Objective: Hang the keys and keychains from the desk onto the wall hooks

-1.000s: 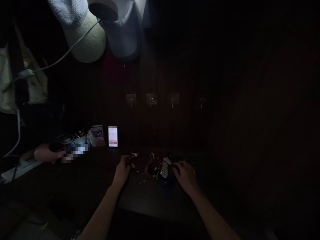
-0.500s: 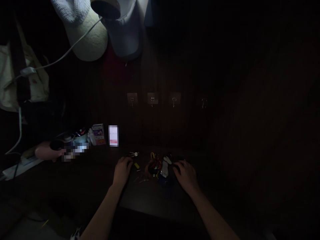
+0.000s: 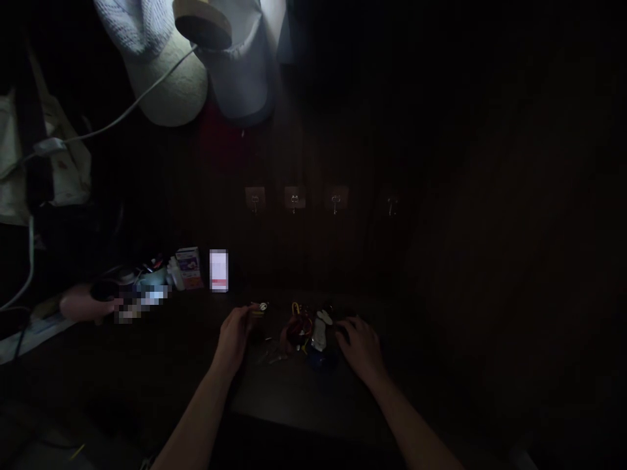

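In the dim head view my left hand [image 3: 234, 334] is at the left of a pile of small things on the dark table. Its fingertips are closed on a small yellow object [image 3: 257, 314], too dark to name by kind. Just beyond lie silvery keys [image 3: 263, 305]. My right hand [image 3: 360, 343] rests on the table, fingers apart and slightly bent, holding nothing. Nearest to it is a pale grey-white object [image 3: 319, 333]. Between the hands sit a tangle of red and yellow cords [image 3: 300, 325] and a dark blue item [image 3: 321, 358].
A lit phone [image 3: 219, 271] stands upright at the back, beside a small box [image 3: 189, 267] and white bottles. A pink object [image 3: 81, 303] lies at left. Metal hooks [image 3: 294, 198] are on the wall; caps [image 3: 171, 91] and a white cable [image 3: 132, 103] hang above.
My left hand has closed on the small yellow object and lifted it from its spot, toward the keys. My right hand stays by the pile. The view has shifted slightly.
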The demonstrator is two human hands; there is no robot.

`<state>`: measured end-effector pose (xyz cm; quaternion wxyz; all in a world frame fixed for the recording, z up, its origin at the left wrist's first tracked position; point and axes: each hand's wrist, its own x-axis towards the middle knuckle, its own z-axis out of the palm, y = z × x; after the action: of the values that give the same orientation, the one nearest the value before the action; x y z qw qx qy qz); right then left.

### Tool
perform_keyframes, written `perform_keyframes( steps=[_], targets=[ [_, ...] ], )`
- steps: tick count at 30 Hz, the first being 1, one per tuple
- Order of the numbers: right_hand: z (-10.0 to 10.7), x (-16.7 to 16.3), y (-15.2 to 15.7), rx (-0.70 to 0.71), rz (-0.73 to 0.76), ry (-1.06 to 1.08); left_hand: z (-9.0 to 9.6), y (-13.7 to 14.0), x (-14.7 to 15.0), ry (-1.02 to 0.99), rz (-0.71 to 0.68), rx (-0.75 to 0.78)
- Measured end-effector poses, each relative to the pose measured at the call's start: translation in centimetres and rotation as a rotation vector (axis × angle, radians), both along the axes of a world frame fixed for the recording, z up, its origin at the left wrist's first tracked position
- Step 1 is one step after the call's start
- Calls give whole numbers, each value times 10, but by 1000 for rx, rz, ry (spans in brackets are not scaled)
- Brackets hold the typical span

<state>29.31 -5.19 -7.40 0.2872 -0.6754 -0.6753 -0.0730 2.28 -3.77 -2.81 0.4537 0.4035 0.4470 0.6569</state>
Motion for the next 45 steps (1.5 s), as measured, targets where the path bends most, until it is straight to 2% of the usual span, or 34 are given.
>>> perform_keyframes(
  steps=[3,6,13,17,19,22,25,29,35,39,45],
  targets=[
    [0,0,0,-11,-1,1,2,-2,8,-312,-179,-144],
    [1,0,0,-23,-2,0,3,-7,14,-456,-259,-181],
    [2,-2,-1,-33,-11,21,9,-24,30,-428,-396,-150],
    [5,-2,-4,102,-41,58,14,-32,38,-414,-536,-132],
    [9,-3,-6,230,33,58,13,-35,45,-404,-623,-160],
    [17,-6,-13,415,243,75,8,-36,61,-495,-732,-245],
    [22,-13,-20,485,434,50,2,-36,82,-584,-793,-274],
    [25,-19,-26,456,583,-22,-2,-37,100,-605,-829,-236],
    [25,-19,-23,406,529,58,-3,-37,102,-536,-766,-233],
    [28,-18,-26,343,596,55,-4,-36,104,-533,-709,-200],
    [31,-20,-30,306,614,96,-3,-35,109,-465,-678,-265]
  ],
)
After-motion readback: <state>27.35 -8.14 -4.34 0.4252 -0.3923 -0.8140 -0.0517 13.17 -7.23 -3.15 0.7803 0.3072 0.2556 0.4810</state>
